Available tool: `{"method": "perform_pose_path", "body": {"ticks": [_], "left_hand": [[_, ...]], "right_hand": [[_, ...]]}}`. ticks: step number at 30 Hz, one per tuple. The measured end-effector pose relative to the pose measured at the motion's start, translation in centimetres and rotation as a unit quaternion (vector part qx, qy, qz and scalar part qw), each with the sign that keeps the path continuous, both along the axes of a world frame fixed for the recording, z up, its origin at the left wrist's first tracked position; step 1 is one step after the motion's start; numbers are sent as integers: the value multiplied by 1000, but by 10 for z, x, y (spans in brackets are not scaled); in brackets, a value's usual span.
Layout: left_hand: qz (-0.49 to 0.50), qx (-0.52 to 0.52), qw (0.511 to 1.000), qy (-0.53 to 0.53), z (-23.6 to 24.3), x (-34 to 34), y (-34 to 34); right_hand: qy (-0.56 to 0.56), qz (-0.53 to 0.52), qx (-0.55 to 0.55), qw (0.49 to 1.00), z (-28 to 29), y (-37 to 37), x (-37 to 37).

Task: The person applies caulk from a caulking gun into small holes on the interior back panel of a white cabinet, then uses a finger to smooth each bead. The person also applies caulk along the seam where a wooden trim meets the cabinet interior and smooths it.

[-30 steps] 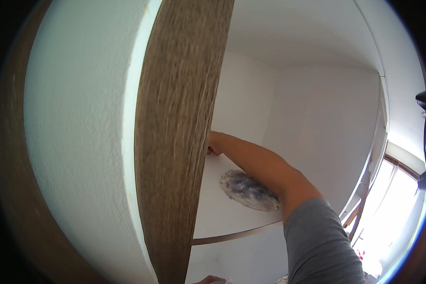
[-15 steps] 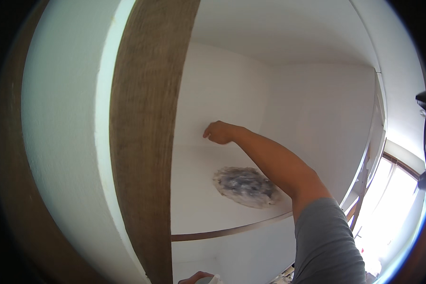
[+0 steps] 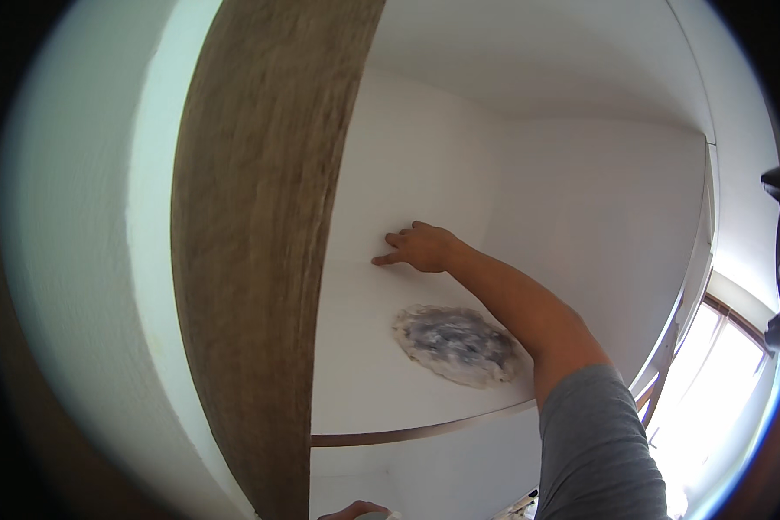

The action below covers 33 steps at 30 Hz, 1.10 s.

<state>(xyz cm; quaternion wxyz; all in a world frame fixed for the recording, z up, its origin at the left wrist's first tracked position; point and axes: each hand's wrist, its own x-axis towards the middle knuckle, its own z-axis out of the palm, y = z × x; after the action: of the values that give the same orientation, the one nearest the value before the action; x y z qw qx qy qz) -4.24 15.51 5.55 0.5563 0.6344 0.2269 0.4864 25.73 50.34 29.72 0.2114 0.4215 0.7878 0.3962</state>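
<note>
My right hand (image 3: 425, 249) reaches into a white cupboard compartment (image 3: 364, 381), its bare forearm coming in from the lower right. The fingers are spread and hold nothing; their tips are at the back, near where the back panel meets the shelf. Whether they touch the panel I cannot tell. Below the forearm, an oval, mottled grey and white thing (image 3: 455, 342) with an uneven pale rim lies on the shelf. At the bottom edge, only part of my left hand (image 3: 355, 510) shows, curled around a whitish object (image 3: 393, 516) that is mostly cut off.
A broad brown wooden upright (image 3: 251, 260) stands left of the compartment, beside a pale wall (image 3: 69, 243). A thin brown strip (image 3: 416, 431) edges the shelf front, with another white compartment (image 3: 459, 468) below. A bright window (image 3: 711, 381) is at the far right.
My right hand has opened from a loosely curled shape to spread fingers and shifted slightly right. The view has shifted a little; less of my left hand and its whitish object shows.
</note>
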Motion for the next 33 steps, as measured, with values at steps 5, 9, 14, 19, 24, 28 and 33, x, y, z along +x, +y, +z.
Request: {"method": "perform_pose_path", "body": {"ticks": [5, 9, 14, 19, 24, 28, 33], "left_hand": [[3, 11, 1000, -7, 2, 0, 0], [5, -8, 1000, -4, 5, -2, -3], [16, 10, 999, 38, 10, -3, -3], [-7, -57, 998, 24, 16, -2, -7], [0, -55, 998, 28, 16, -3, -8], [13, -22, 999, 28, 12, -1, -7], [9, -11, 1000, 10, 8, 0, -5]], "right_hand": [[-44, 56, 49, 996, -7, 6, 20], [-104, 25, 36, 994, 5, -3, 30], [-90, 94, 16, 991, 19, 6, -15], [-27, 128, 31, 991, 9, 26, -88], [-42, 29, 23, 998, -6, 22, -101], [-24, 7, 29, 999, -9, 19, -69], [-12, -53, 16, 998, -3, -5, 7]]}}
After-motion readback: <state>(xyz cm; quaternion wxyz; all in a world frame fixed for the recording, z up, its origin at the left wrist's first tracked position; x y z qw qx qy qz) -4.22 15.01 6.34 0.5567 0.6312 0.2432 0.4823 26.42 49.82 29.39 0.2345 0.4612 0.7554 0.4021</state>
